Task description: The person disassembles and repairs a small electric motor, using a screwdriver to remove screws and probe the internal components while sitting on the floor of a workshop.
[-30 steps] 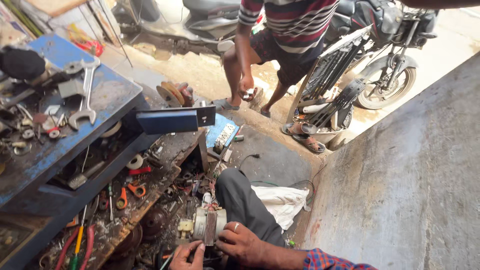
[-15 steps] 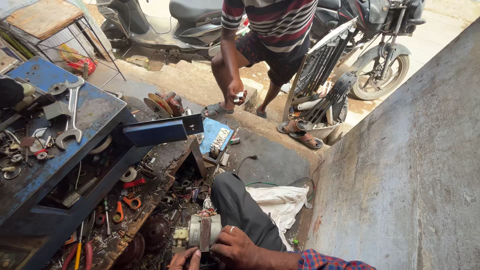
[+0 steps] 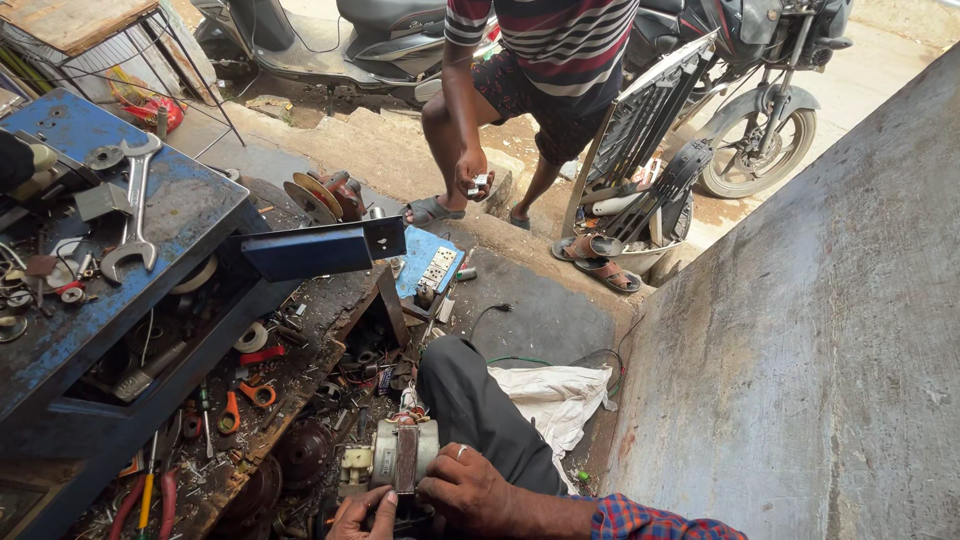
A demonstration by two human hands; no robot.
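1. Worn blue metal tabletop [image 3: 190, 215], left: a large steel open-ended spanner [image 3: 130, 215] and loose washers lie on it, none in hand.
2. Cluttered lower shelf [image 3: 300, 330] beneath: orange-handled pliers [image 3: 245, 400], wire and dark round parts lie loose.
3. A standing person's hand [image 3: 475, 180] holds a small pale part, well apart from the work.
4. Small cream-and-grey electric motor with exposed windings [image 3: 400, 455]: it sits low at centre beside the wearer's dark trouser leg, casing off; judged mid-repair, reassembly outstanding.
5. Right hand [image 3: 470, 490]: grip closed on the motor's near edge.
6. Left hand [image 3: 360, 515]: fingertips touch the motor's underside; grip extent cannot be told.
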